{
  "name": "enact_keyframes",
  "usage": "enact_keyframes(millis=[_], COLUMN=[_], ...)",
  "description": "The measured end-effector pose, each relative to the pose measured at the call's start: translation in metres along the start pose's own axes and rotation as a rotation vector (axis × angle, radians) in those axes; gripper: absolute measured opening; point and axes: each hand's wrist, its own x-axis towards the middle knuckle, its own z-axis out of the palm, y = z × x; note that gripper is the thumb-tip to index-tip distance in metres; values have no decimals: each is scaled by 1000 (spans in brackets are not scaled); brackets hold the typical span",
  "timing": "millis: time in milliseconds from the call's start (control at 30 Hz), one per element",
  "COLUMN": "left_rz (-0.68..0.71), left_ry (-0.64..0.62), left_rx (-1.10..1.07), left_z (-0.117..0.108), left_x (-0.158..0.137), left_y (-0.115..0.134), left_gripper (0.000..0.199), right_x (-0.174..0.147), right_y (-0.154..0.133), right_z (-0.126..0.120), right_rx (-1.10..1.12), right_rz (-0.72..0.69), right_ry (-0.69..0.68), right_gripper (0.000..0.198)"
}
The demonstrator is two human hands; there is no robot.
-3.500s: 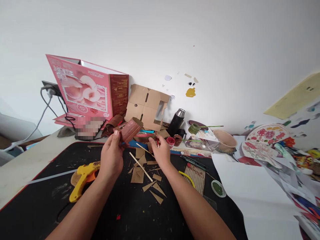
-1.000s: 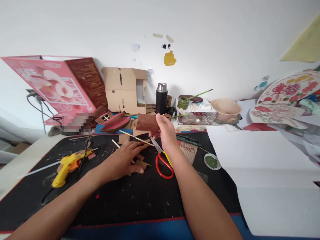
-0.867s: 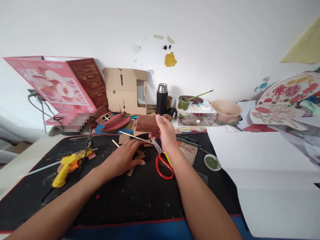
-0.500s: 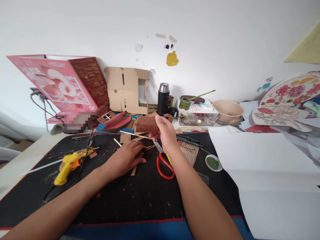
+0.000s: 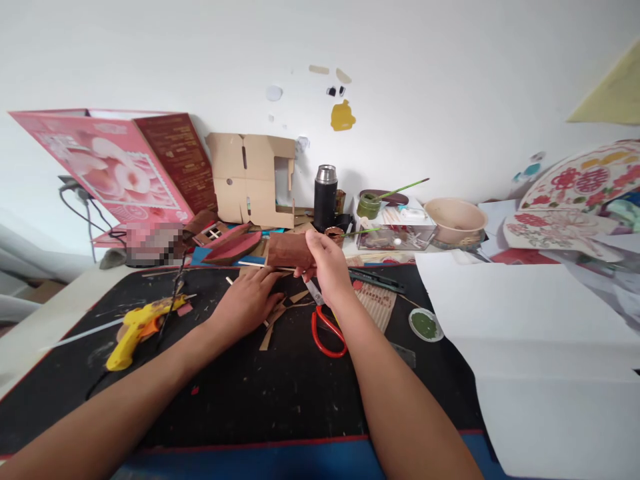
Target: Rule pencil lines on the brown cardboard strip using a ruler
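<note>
Over the black mat [image 5: 240, 400], my left hand [image 5: 245, 301] now lies nearer the brown roll [image 5: 289, 251], seemingly gathering scraps [image 5: 267, 337]; its fingers' grip I cannot tell. My right hand [image 5: 330, 270] grasps the roll.

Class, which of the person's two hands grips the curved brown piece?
The right hand: its thumb presses on the brown piece, whereas the left hand is low among cardboard scraps.
</note>
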Motion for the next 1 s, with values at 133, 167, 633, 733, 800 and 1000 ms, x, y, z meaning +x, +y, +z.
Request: enact_keyframes(millis=[133,167,633,733,800,1000], left_rz=[51,68,-14,-11,-2,9], left_ry=[-13,-18,10,-13,-30,-54], left_rx=[-58,-74,20,37,37,14], left_z=[3,3,8,13,13,8], left_x=[0,0,11,15,17,21], left_y=[3,4,24,31,33,24], left_gripper=[36,34,56,55,44,29], right_x=[-2,-2,-2,-2,-2,-2], right_y=[-2,-2,2,3,3,3], right_z=[1,1,3,3,3,4], right_rx=[3,2,-37,-45,-58,-66], right_rz=[5,5,6,10,13,22], right_ry=[-3,-2,-28,-31,-32,-33], right_gripper=[64,65,63,63,64,65])
